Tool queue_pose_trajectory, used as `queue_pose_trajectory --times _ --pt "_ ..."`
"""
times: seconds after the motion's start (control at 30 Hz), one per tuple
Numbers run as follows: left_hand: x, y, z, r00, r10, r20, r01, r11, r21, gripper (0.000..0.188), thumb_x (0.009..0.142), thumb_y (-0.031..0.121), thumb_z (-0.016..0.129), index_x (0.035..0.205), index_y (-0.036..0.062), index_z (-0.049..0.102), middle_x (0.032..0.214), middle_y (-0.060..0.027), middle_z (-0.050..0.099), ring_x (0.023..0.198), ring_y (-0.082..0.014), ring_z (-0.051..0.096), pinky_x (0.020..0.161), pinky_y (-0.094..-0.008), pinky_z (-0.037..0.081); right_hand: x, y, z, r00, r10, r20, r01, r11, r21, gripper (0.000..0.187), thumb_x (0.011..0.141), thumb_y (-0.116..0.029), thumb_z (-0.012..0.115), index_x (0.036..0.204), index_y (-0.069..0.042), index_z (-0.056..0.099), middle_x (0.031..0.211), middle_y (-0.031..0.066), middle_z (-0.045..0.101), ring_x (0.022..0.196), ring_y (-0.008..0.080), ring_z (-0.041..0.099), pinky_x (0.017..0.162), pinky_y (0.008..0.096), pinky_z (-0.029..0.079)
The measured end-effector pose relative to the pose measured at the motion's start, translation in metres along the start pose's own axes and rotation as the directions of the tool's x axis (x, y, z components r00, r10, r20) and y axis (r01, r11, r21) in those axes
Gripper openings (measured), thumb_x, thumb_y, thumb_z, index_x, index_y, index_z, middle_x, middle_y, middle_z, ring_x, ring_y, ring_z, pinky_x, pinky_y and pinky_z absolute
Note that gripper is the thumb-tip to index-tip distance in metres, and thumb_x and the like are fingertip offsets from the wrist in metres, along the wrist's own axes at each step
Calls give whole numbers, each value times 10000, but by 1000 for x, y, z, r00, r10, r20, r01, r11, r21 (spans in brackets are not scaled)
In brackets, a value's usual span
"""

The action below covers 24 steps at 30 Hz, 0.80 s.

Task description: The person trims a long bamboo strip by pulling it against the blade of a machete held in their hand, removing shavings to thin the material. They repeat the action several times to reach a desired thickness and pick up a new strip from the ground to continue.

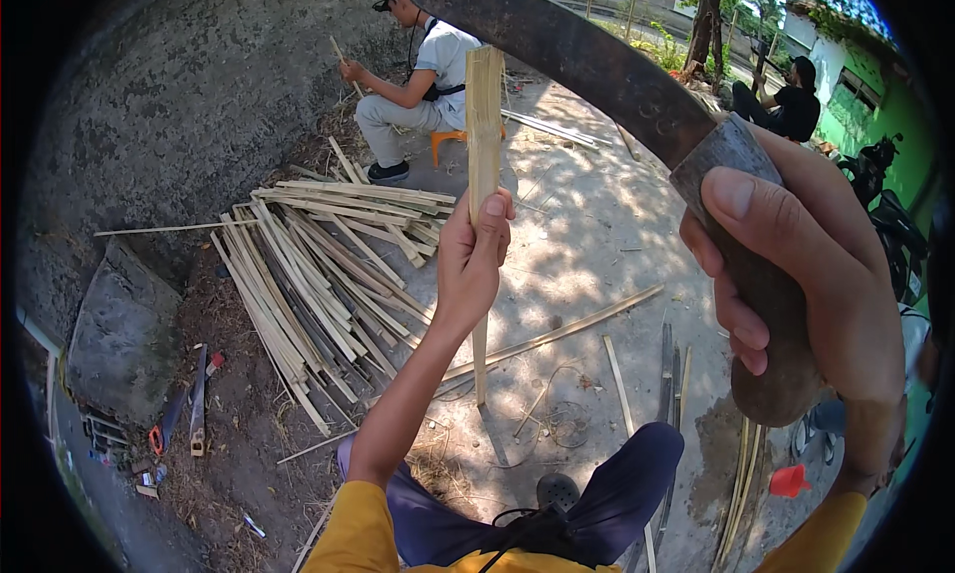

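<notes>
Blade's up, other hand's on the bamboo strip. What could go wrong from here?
1. The left hand grips the upright bamboo strip not far below its top end; if the raised machete in the right hand lands off line, the fingers are probably exposed.
2. The strip is thin and held by one hand only, so it may twist or kick sideways.
3. The person's own knee sits below the strip's lower end.

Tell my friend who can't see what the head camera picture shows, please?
A person's left hand holds a bamboo strip upright while the right hand raises a big curved knife. Split bamboo strips lie piled on the ground.
</notes>
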State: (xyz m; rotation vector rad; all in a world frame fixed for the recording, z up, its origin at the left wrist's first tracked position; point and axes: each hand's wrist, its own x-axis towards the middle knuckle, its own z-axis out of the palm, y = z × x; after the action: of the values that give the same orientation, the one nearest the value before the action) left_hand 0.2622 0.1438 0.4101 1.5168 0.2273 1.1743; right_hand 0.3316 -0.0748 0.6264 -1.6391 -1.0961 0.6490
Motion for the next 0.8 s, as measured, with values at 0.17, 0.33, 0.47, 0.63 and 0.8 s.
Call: queue_pose_trajectory --times 0.17,0.33,0.47,0.63,0.8 --pt "1 0 0 1000 2 5 -2 1000 -21 385 1123 397 466 995 49 569 629 69 377 546 -18 311 490 -231 254 -3 -11 9 994 53 -91 -68 983 -168 359 1004 -375 591 941 -24 554 773 34 528 459 78 496 397 251 418" --pt "3 1 -1 1000 -14 1 14 1000 -22 380 1124 392 465 994 48 561 632 68 378 543 -20 298 489 -231 251 2 -10 -1 995 74 -69 -84 982 -167 362 989 -387 602 931 -33 553 766 33 528 457 86 499 399 257 422" --pt "3 1 -14 993 -59 107 63 997 -33 389 1119 419 460 1099 48 575 680 39 454 565 -53 427 522 -239 363 4 -16 -2 993 89 -76 -101 980 -173 360 980 -388 610 928 -35 555 757 34 528 456 94 503 402 267 427" --pt "8 12 -16 990 26 140 -37 996 77 456 1119 448 428 1246 27 548 794 -36 600 698 -145 631 715 -317 534 1 -21 -4 991 101 -86 -114 979 -172 358 969 -388 620 924 -38 557 746 34 529 455 104 509 406 279 433" --pt "28 37 -54 938 325 -126 -232 852 468 521 1113 493 354 1224 29 566 1056 -78 586 976 -153 546 862 -336 441 2 -19 -4 989 118 -93 -133 977 -167 355 961 -386 627 928 -39 560 736 36 529 455 113 512 411 289 437"
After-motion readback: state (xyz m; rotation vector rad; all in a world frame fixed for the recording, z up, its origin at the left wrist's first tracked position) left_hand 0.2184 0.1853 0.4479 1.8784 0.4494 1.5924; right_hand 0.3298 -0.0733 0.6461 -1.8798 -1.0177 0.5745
